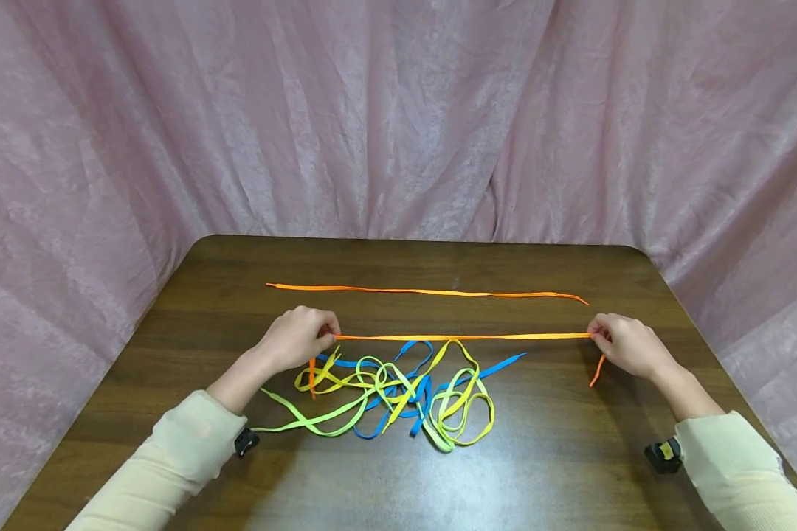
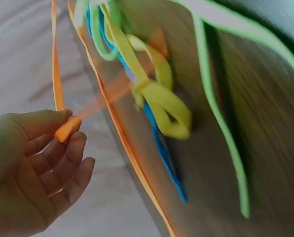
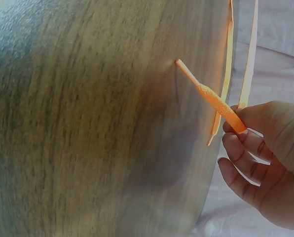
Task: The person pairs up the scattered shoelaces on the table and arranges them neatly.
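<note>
With the tangle of laces taken as the centre of the clock in the head view, an orange lace was stretched nearly straight across 12 o'clock, between two hands held well apart. Its one end was pinched between the thumb and index finger of the left hand, at about 10 o'clock, and its other end was clamped likewise by the right hand, between 2 and 3 o'clock. A short loose tail was left dangling from each grip: the left one was pointed toward 6 o'clock, and the right one toward 7 o'clock; whether its tip was touched to the wood could not be told. Farther out at 12 o'clock, a second orange lace was laid almost straight on the brown table. In the tangle, blue lacing, yellow lacing and green lacing were looped over one another, a blue tip being directed between 2 and 3 o'clock and green ends toward 9 o'clock. Beyond the table's 12 o'clock edge, a pink curtain was hung in folds.
</note>
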Motion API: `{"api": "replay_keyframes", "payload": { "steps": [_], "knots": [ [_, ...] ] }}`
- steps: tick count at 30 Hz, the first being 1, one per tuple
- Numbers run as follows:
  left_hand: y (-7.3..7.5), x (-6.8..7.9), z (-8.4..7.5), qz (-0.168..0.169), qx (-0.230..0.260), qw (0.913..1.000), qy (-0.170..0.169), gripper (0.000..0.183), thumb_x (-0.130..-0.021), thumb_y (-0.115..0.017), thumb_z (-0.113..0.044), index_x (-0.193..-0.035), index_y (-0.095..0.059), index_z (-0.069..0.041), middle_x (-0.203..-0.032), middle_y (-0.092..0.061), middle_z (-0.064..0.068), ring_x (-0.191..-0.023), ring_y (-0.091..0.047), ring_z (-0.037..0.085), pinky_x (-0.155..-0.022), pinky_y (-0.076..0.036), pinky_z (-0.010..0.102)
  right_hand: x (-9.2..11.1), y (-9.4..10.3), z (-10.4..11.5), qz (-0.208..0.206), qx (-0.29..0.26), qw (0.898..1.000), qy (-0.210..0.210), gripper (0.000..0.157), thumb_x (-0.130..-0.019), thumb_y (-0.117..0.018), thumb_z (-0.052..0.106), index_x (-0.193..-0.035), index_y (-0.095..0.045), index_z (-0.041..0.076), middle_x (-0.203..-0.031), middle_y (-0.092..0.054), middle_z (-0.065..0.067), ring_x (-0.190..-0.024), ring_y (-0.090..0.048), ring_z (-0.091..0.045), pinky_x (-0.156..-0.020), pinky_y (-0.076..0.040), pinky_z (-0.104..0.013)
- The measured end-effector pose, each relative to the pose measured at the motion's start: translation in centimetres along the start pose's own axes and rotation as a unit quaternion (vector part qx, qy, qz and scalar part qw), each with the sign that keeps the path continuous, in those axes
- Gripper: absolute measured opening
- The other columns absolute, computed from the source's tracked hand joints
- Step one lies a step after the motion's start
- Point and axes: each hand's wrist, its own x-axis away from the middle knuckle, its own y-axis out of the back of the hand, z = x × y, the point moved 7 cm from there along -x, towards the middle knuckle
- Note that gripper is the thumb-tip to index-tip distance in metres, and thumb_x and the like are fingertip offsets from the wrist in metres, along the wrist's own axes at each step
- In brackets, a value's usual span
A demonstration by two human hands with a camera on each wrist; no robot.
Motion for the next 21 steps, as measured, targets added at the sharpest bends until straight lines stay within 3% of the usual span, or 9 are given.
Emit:
{"api": "replay_keyframes", "payload": {
  "steps": [8, 14, 21],
  "knots": [
    [1.1, 0.0, 5.0, -0.041, 0.002, 0.9983, 0.041, 0.004, -0.084, -0.066, -0.015, -0.082, -0.069, -0.015, -0.07, -0.062, -0.005, -0.057, -0.05, 0.011, -0.051, -0.039, 0.028, -0.1, 0.0, -0.3, 0.002, -0.001, 1.0, -0.005, 0.005, -0.079, -0.062, 0.003, -0.082, -0.062, 0.007, -0.069, -0.056, 0.003, -0.058, -0.047, -0.01, -0.051, -0.038, -0.03],
    [1.9, 0.4, 8.6, -0.053, -0.001, 0.9957, 0.076, 0.004, -0.083, -0.066, -0.015, -0.082, -0.07, -0.015, -0.076, -0.066, -0.001, -0.063, -0.055, 0.015, -0.054, -0.041, 0.033, -0.3, -0.2, -0.6, 0.001, -0.003, 1.0, -0.009, 0.006, -0.079, -0.063, 0.003, -0.082, -0.062, 0.008, -0.07, -0.058, 0.002, -0.058, -0.048, -0.009, -0.051, -0.039, -0.031],
    [2.5, 0.8, 11.7, -0.058, -0.007, 0.9922, 0.11, 0.007, -0.085, -0.064, -0.016, -0.085, -0.071, -0.014, -0.08, -0.067, 0.002, -0.073, -0.06, 0.021, -0.056, -0.043, 0.037, -0.6, -0.2, -0.8, -0.006, -0.005, 1.0, -0.011, 0.008, -0.077, -0.065, 0.002, -0.081, -0.064, 0.01, -0.071, -0.059, 0.001, -0.06, -0.05, -0.011, -0.053, -0.04, -0.033]
  ]
}}
